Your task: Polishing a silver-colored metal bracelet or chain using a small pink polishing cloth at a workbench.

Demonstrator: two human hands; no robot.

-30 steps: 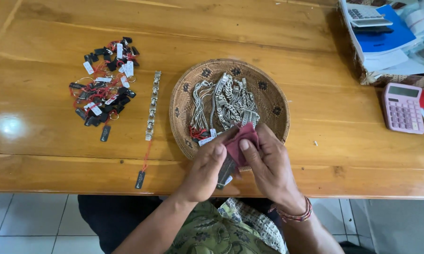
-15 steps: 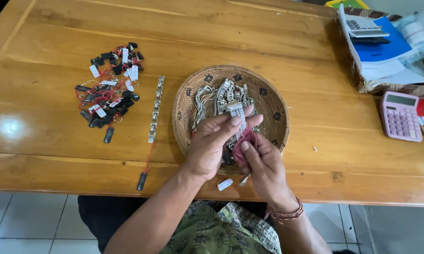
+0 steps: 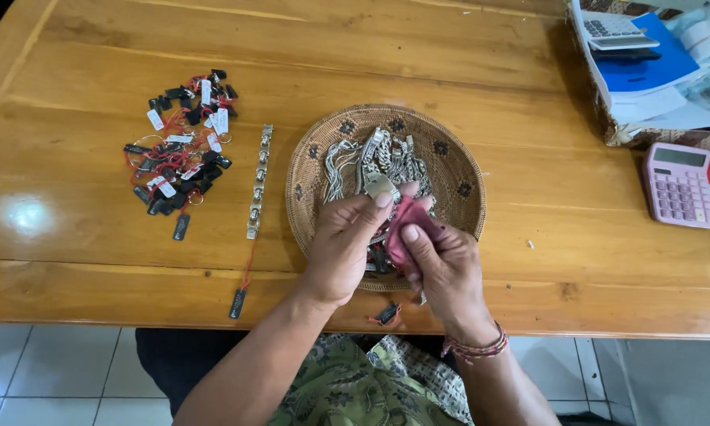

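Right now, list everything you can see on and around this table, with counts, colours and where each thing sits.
woven tray: one, tan, table centre
silver chains: a heap, count unclear, in the tray
silver bracelet: one, laid straight, left of the tray
tags: a pile, black and white with red strings, far left
pink calculator: one, right edge
grey calculator: one, top right, on papers
blue folder: one, top right
wooden table: one, brown
red cloth: one, in the right hand
left hand: pinching a silver piece over the tray
right hand: gripping the cloth, beaded wristband
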